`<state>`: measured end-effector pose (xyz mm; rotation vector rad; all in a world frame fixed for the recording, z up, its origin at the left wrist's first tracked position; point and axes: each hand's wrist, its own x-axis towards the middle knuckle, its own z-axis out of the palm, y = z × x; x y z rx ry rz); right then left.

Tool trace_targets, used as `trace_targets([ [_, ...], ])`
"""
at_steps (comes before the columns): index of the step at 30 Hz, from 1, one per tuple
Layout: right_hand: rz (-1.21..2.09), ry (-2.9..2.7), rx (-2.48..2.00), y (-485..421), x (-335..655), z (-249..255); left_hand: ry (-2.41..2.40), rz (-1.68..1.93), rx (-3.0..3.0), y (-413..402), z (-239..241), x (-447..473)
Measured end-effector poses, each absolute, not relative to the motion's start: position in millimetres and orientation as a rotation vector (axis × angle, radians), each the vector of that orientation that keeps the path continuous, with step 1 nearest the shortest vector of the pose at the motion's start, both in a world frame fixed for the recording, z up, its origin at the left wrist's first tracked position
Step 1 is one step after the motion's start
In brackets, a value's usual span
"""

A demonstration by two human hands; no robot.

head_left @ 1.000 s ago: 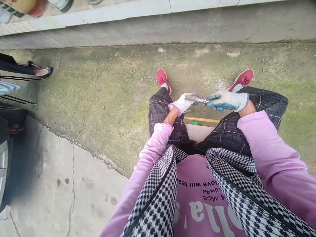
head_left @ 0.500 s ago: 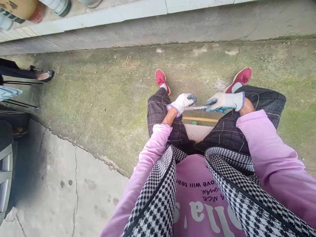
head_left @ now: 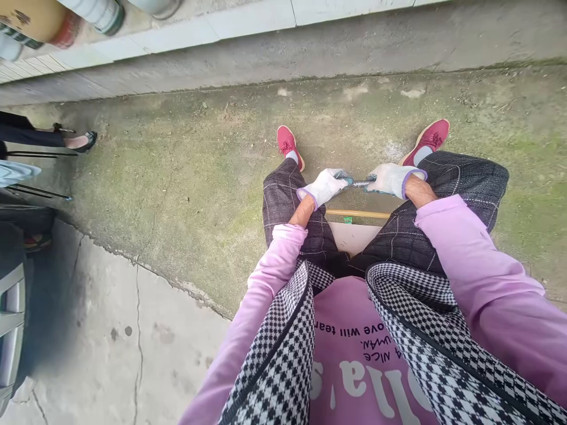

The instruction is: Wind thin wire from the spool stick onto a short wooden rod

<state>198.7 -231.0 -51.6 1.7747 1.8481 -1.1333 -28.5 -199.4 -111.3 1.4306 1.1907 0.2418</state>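
I sit with knees apart over mossy concrete, both hands in white work gloves with blue-green palms. My left hand [head_left: 325, 185] is closed round one end of a short grey metal rod [head_left: 361, 183]. My right hand [head_left: 392, 177] is closed round its other end, so only a short stretch of rod shows between the gloves. The rod lies roughly level between my knees, above a thin wooden stick [head_left: 358, 213] and a pale board [head_left: 354, 236] under my legs. My red shoes [head_left: 287, 141] rest flat on the ground.
A concrete kerb [head_left: 283, 53] and white tiled ledge run along the far side, with painted cans [head_left: 39, 20] at the top left. Another person's foot in a black shoe [head_left: 82, 140] is at the left. Part of a car [head_left: 13, 295] fills the left edge.
My right hand has slid left along the rod toward my left hand and turned palm-down. Less rod shows between the gloves now. The view has drifted slightly.
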Motion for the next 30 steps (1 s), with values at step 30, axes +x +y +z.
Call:
trace_targets([
  [30,-2.458,1.667,1.744,-251,241,-55,1.174,0.375,1.115,-195,-93,-25],
])
